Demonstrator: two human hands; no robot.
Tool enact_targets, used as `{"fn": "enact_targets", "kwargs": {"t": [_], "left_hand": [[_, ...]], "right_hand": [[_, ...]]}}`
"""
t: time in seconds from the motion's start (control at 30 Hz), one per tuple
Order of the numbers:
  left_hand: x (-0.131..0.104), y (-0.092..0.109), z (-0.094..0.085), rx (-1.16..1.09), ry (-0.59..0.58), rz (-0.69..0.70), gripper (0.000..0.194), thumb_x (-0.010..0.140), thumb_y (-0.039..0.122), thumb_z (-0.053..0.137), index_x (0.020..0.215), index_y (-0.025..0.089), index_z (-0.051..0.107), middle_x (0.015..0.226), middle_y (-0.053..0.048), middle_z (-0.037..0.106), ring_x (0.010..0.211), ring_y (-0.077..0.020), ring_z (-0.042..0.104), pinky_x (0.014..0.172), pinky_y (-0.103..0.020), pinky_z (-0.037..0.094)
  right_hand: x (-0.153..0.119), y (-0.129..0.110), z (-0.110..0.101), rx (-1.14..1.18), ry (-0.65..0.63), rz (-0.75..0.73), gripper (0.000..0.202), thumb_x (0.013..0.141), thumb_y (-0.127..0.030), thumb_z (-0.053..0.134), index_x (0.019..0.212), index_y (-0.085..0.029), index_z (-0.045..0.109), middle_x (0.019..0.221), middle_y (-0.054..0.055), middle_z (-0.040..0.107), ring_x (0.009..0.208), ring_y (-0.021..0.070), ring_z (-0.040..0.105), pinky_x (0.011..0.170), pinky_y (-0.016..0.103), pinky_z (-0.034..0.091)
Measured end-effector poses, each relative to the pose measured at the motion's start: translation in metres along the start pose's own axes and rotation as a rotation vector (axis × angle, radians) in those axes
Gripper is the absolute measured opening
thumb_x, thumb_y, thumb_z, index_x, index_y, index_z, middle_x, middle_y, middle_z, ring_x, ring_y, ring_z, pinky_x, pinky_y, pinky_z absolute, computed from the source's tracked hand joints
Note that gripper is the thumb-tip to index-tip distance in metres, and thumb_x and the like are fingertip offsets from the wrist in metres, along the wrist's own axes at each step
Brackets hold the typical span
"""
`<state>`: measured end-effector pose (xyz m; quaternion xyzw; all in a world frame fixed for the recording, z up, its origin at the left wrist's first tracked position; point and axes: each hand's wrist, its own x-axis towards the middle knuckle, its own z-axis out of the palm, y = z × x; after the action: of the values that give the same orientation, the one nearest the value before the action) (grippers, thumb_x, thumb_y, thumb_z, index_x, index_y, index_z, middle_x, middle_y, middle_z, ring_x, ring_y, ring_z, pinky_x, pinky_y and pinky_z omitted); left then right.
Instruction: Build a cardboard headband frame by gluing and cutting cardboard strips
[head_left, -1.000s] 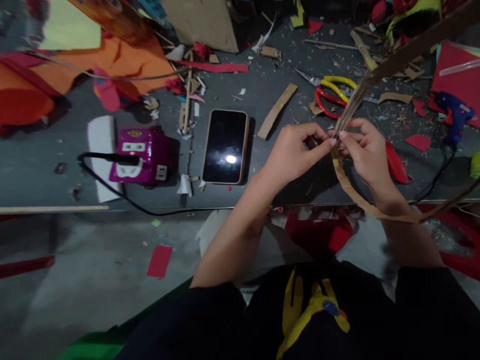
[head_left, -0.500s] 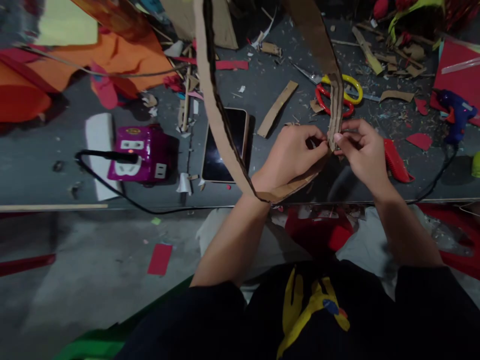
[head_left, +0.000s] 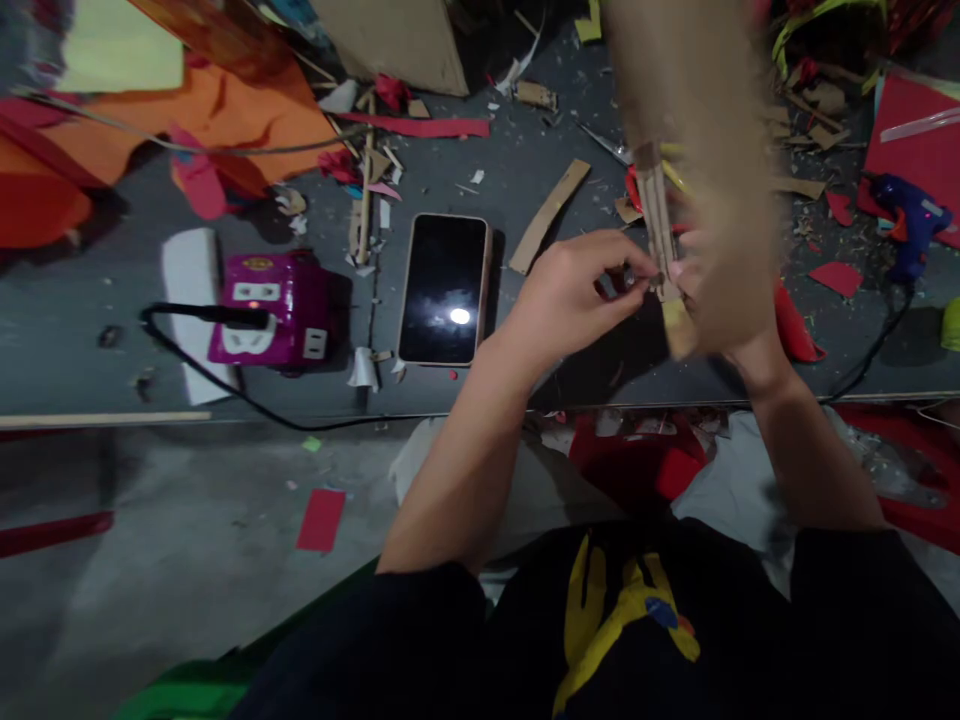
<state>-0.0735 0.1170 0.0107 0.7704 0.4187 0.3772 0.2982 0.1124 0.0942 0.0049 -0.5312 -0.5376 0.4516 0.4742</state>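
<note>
A long cardboard strip (head_left: 724,190) rises in front of me, its loose part blurred by motion and close to the camera. My left hand (head_left: 574,290) is closed in a pinch at the edge of the strip's narrow layered end. My right hand (head_left: 754,350) grips the same end from the other side; the blurred strip covers most of that hand, with only some fingertips and the wrist side showing. Scissors (head_left: 634,188) with red and yellow handles lie behind the strip, mostly covered. A red tool handle (head_left: 795,322) rests right of my right hand.
Left of my hands are a black-screened phone (head_left: 444,290) and a purple power socket block (head_left: 274,310) with a black cable along the table's front edge. A blue glue gun (head_left: 909,222) lies at right. Cardboard pieces (head_left: 551,215) and orange sheets (head_left: 247,115) litter the table.
The strip's big loop has swung from around my left forearm to the right, now across my right hand. The phone is uncovered. Both hands stay at the layered end.
</note>
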Motion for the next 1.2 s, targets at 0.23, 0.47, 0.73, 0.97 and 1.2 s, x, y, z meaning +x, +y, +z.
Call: {"fn": "enact_targets", "kwargs": {"t": [0.23,0.47,0.73,0.97,1.2], "left_hand": [[-0.001,0.014,-0.002,0.041,-0.167,0.188,0.012,0.088,0.027,0.062,0.096,0.027,0.071,0.102,0.000,0.072,0.095,-0.0181,0.070,0.082,-0.031,0.056],[-0.003,0.019,-0.001,0.083,-0.173,0.153,0.012,0.090,0.033,0.063,0.090,0.027,0.073,0.101,-0.001,0.074,0.097,-0.0195,0.071,0.084,-0.031,0.055],[-0.002,0.023,-0.001,-0.049,-0.001,0.178,0.016,0.091,0.030,0.061,0.082,0.021,0.070,0.083,-0.002,0.073,0.070,-0.0106,0.066,0.055,-0.019,0.049],[-0.002,0.023,0.001,-0.089,0.109,0.217,0.013,0.086,0.019,0.064,0.073,0.019,0.066,0.073,0.000,0.070,0.066,-0.0086,0.064,0.052,-0.016,0.047],[-0.003,0.024,0.002,-0.065,0.088,0.210,0.013,0.087,0.021,0.063,0.075,0.020,0.068,0.076,-0.001,0.072,0.065,-0.0089,0.063,0.056,-0.019,0.048]], "right_hand": [[0.006,0.001,-0.002,0.087,-0.025,0.059,0.037,0.068,-0.053,0.077,0.081,-0.026,0.057,0.061,-0.007,0.058,0.045,0.0078,0.052,0.041,0.023,0.048],[0.003,0.002,-0.004,0.082,-0.124,0.147,0.037,0.078,-0.060,0.067,0.083,-0.023,0.065,0.068,-0.002,0.065,0.052,0.0115,0.061,0.046,0.027,0.054],[0.001,0.003,-0.001,0.154,-0.230,0.082,0.056,0.083,-0.076,0.049,0.088,-0.023,0.064,0.076,0.000,0.065,0.073,0.0145,0.068,0.059,0.028,0.058],[-0.011,-0.012,0.004,-0.045,-0.211,-0.156,0.044,0.088,-0.065,0.056,0.093,-0.021,0.062,0.077,-0.002,0.059,0.067,0.0101,0.057,0.062,0.025,0.054],[-0.014,-0.009,-0.002,-0.348,-0.183,-0.321,0.048,0.098,-0.060,0.037,0.098,-0.021,0.065,0.075,0.002,0.057,0.073,0.0164,0.059,0.077,0.035,0.054]]}}
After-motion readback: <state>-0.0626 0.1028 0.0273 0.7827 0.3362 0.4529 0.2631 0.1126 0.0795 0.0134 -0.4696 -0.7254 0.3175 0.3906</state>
